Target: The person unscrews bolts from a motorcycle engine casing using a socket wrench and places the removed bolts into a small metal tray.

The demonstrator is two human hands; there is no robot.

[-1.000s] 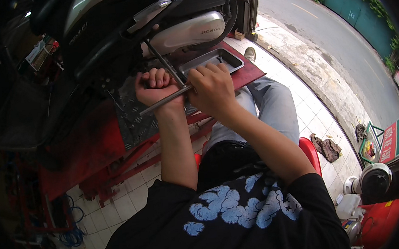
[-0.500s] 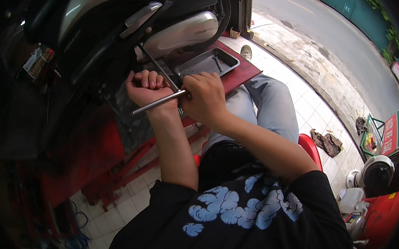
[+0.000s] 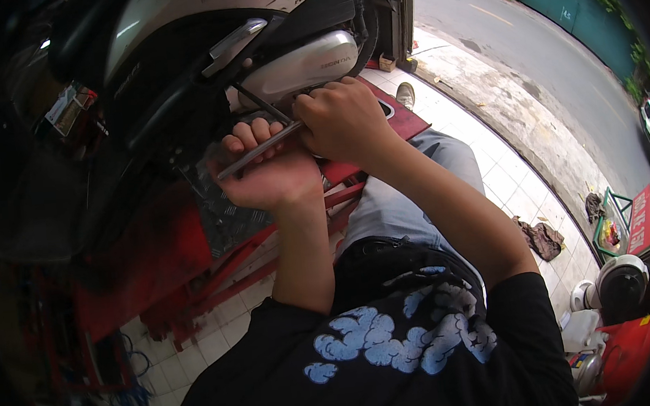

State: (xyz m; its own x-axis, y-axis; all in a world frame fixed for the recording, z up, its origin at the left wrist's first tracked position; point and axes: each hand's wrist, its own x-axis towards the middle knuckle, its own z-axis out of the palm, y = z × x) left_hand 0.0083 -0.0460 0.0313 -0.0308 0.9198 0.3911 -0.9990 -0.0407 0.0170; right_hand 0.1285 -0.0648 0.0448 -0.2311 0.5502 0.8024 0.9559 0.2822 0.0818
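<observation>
A steel T-handle wrench [image 3: 260, 151] is between my hands, its shaft running up into the lower side of a dark scooter [image 3: 171, 85], beside the silver engine cover [image 3: 302, 63]. My right hand [image 3: 343, 117] is wrapped round the right end of the crossbar. Palm up, my left hand [image 3: 281, 177] lies under the bar's other half with its fingers curled up against it. The shaft's far tip is hidden in the scooter. Behind my right hand, only the edge of a metal tray [image 3: 387, 109] shows.
The scooter stands on a red lift platform [image 3: 409, 126] with a dark tread plate [image 3: 227, 218]. To the right, a dark rag [image 3: 543, 241] lies on white tiles, near a white jug [image 3: 579, 330] and a red container [image 3: 631, 354]. Blue hose [image 3: 133, 397] coils at the lower left.
The crossbar has turned and tilts more steeply. My right hand has moved up and right, covering most of the tray. My left hand has shifted right, its palm now beneath the bar.
</observation>
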